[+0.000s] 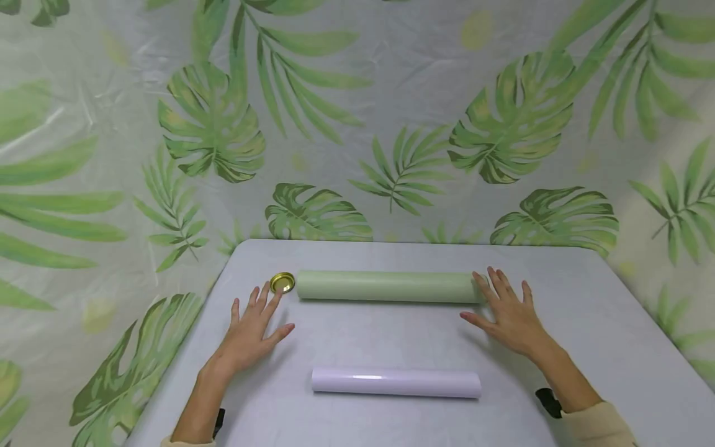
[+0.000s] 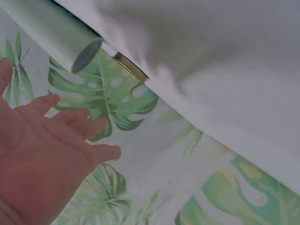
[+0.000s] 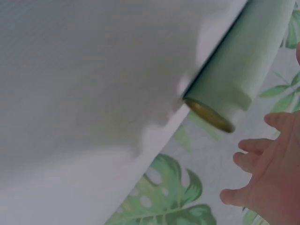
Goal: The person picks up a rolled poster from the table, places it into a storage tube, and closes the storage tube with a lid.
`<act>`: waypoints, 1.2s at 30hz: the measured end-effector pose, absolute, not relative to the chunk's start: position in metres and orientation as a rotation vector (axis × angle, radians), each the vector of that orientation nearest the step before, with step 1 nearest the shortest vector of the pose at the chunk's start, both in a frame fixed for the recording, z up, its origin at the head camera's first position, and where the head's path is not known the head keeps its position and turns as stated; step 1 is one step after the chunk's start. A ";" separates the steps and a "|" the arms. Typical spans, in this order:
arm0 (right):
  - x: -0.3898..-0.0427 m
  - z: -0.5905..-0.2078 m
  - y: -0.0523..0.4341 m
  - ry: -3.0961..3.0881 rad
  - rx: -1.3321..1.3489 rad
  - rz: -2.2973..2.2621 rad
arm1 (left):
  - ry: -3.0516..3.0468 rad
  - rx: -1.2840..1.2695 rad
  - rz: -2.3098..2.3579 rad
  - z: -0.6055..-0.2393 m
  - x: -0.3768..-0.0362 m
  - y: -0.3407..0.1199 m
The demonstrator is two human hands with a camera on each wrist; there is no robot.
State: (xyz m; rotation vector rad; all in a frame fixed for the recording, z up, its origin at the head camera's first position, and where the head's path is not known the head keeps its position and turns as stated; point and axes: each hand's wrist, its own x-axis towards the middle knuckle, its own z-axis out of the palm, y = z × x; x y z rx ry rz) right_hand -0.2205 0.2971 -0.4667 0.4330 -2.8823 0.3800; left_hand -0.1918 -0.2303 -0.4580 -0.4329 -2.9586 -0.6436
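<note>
A long pale green tube [image 1: 391,287] lies crosswise on the table. Its left end shows a dark grey opening in the left wrist view, while a gold cap [image 3: 208,115] covers its right end. Just off the left end lies a round gold lid [image 1: 282,283], seen edge-on in the left wrist view. My left hand [image 1: 246,335] has its fingers spread, with the fingertips by that lid; whether they touch it I cannot tell. My right hand [image 1: 511,320], fingers also spread, is at the tube's right end and holds nothing.
Nearer to me, a shorter glossy lilac tube [image 1: 395,382] lies roughly parallel to the green one. The white table [image 1: 385,341] has rounded far corners. Behind it hangs a leaf-patterned sheet [image 1: 408,93], which also runs along both sides.
</note>
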 end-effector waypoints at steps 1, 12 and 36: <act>-0.222 -0.467 0.295 -2.883 0.441 0.377 | -2.959 -0.452 -0.650 -0.458 -0.190 -0.227; -0.235 -0.469 0.272 -2.864 0.500 0.377 | -2.956 -0.576 -0.621 -0.460 -0.177 -0.196; -0.271 -0.473 0.259 -2.861 0.635 0.357 | -3.034 -0.913 -0.591 -0.468 -0.143 -0.140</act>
